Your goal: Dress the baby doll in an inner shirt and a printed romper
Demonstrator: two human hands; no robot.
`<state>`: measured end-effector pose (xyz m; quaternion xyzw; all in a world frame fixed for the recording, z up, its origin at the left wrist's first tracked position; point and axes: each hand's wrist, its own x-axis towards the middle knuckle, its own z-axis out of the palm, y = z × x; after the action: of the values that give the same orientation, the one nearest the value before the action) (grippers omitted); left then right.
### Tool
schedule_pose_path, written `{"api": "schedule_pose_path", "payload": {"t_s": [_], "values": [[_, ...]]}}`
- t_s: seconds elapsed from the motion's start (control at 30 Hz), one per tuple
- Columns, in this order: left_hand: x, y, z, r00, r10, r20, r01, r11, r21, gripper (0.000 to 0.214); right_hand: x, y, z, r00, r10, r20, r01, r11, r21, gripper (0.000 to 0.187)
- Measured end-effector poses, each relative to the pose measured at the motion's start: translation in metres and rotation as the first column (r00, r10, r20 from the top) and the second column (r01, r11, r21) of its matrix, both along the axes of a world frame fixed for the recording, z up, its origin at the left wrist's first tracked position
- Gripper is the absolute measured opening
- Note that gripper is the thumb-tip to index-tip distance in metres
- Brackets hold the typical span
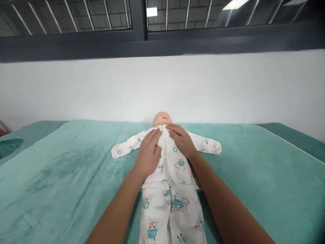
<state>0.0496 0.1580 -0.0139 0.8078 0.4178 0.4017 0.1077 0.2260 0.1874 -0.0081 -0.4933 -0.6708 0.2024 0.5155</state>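
A baby doll (162, 118) lies on its back, its head toward the wall. It wears a white long-sleeved top (167, 169) with a teal and pink print, and matching trousers (175, 213). Both sleeves stretch out to the sides; no doll hands show at the cuffs. My left hand (149, 154) rests flat on the left side of the top's chest, fingers extended toward the neck. On the right side of the chest lies my right hand (181, 139), also flat, its fingertips near the collar. The lower trouser legs run out of view at the bottom.
A teal plush blanket (76, 189) spreads under the doll, with a few creases on the left. Behind it stands a white wall (162, 88) below a dark window frame (162, 45) with bars beyond the glass. A bit of red shows at the far left edge.
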Motion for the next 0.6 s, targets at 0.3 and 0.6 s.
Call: {"api": "schedule_pose_path", "payload": {"t_s": [0.3,0.6], "values": [[-0.0006,-0.0014,0.006,0.985,-0.075,-0.153,0.077,0.997,0.011,0.058,0.0014,-0.0039,0.0017,0.993,0.071,0.096,-0.07,0.997,-0.013,0.04],[0.0012,0.0005,0.0016,0.999,-0.039,0.0,0.039,0.999,0.011,0.051,0.0033,-0.0047,0.0067,0.966,0.163,0.203,-0.171,0.985,0.027,0.036]]}}
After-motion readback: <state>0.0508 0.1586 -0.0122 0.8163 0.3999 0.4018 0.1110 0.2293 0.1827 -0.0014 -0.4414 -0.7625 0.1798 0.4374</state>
